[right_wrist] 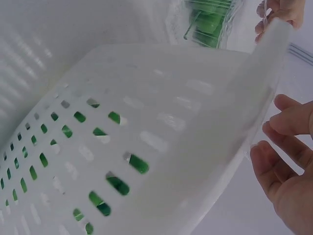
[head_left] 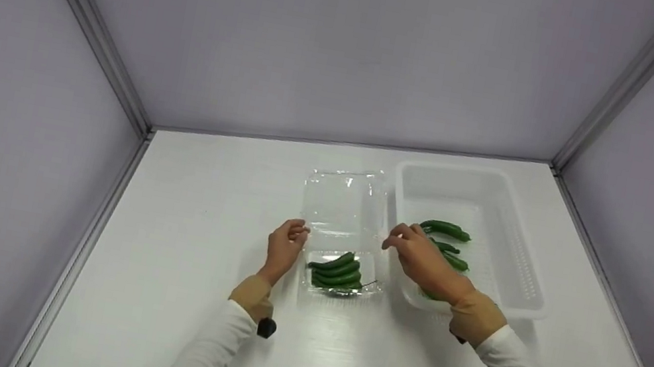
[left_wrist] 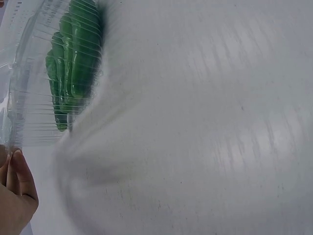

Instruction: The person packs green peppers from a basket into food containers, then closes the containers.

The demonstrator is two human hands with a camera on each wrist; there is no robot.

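White basket (head_left: 526,272) w/ peppers (head_left: 445,230) sits right of clamshell (head_left: 343,213); left hand (head_left: 285,247) & right hand (head_left: 421,257) pinch its lid edges, grips closed on plastic.

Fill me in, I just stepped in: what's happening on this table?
A person has both hands at a clear plastic box with its lid open, holding green peppers. The left hand touches its left edge, and the right hand reaches its right edge. More peppers lie in the white basket alongside.
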